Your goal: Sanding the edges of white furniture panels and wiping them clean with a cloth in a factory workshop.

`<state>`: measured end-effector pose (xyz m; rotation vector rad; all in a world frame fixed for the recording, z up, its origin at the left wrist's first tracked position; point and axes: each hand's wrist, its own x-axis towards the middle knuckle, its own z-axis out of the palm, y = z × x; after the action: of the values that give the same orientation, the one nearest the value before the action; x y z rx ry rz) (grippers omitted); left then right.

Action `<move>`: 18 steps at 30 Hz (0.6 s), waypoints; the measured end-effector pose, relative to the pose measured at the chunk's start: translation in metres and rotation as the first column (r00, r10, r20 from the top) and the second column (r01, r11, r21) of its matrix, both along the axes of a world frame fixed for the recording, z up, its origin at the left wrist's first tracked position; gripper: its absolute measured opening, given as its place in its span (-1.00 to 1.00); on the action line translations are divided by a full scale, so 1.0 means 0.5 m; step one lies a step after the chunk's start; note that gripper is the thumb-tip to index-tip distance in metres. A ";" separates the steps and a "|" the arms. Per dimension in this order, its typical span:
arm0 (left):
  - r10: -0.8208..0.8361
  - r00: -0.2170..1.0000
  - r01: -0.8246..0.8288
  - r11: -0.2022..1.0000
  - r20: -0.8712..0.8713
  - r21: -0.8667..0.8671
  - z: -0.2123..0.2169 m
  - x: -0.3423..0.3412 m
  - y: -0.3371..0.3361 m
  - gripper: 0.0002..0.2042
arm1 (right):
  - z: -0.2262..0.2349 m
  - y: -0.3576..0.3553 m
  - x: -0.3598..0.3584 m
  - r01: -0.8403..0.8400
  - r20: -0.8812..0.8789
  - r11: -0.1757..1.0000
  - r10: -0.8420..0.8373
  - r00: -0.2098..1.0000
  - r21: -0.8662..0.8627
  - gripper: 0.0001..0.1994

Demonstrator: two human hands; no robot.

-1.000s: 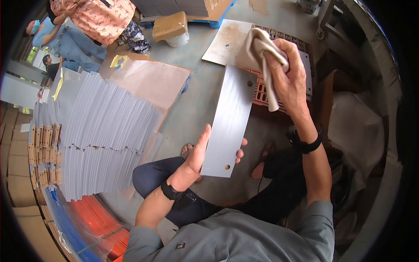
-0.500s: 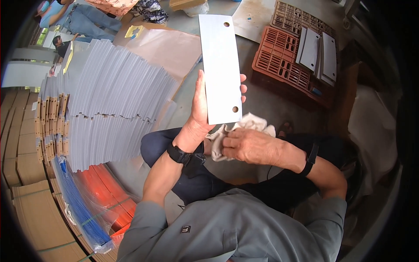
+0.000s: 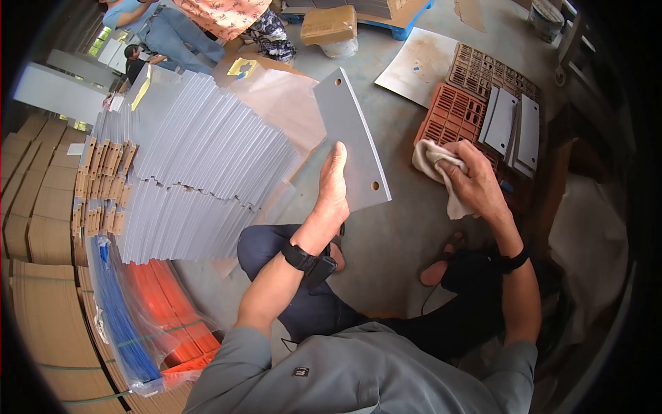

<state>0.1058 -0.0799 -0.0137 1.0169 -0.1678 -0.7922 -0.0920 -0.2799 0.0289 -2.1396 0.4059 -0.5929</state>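
Observation:
A flat grey panel (image 3: 350, 141) with a round hole near each end stands tilted in front of me. My left hand (image 3: 334, 183) grips its lower left side, thumb along the near face, the other fingers hidden behind it. Off to the right, my right hand (image 3: 477, 181) is closed on a crumpled white cloth (image 3: 441, 165), held apart from the panel. Beyond that hand, several similar panels (image 3: 501, 124) lie on an orange plastic crate (image 3: 452, 110).
Left of me stands a long row of stacked grey panels (image 3: 200, 131). Nearer are blue strips (image 3: 127, 324) and orange strips (image 3: 169, 310) in plastic wrap, beside cardboard bundles (image 3: 55, 317). Other people (image 3: 183, 34) are at the far left. A taped carton (image 3: 329, 26) sits farther back.
My right hand has swung up and right with the cloth, away from below the panel. My left hand has turned the panel, so it now tilts the other way.

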 end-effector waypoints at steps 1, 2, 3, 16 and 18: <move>0.051 0.997 -0.048 0.998 -0.057 0.042 0.008 -0.008 -0.003 -0.53 | 0.001 0.003 0.001 0.072 0.021 0.992 -0.075 0.997 0.099 -0.80; 0.058 0.997 -0.055 0.998 -0.051 0.042 0.009 -0.009 -0.006 -0.53 | -0.001 0.005 0.008 0.065 0.027 0.993 -0.068 0.997 0.099 -0.80; 0.090 0.993 -0.095 0.993 0.076 0.066 0.010 -0.008 -0.008 -0.55 | -0.003 0.007 0.016 0.078 0.080 0.993 -0.085 0.993 0.091 -0.80; -0.253 0.612 0.037 0.956 0.749 0.293 0.003 -0.068 -0.020 -0.54 | 0.021 0.099 0.075 -0.234 0.122 0.921 0.283 0.951 -0.311 -0.69; -0.289 0.578 0.084 0.951 0.763 0.297 0.024 -0.080 -0.017 -0.53 | 0.025 0.083 0.082 -0.212 0.077 0.917 0.251 0.965 -0.337 -0.70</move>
<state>0.0659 -0.0882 -0.0016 1.5596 -1.0138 -0.4840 -0.0509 -0.2384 0.0413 -2.4067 -0.0186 -0.6823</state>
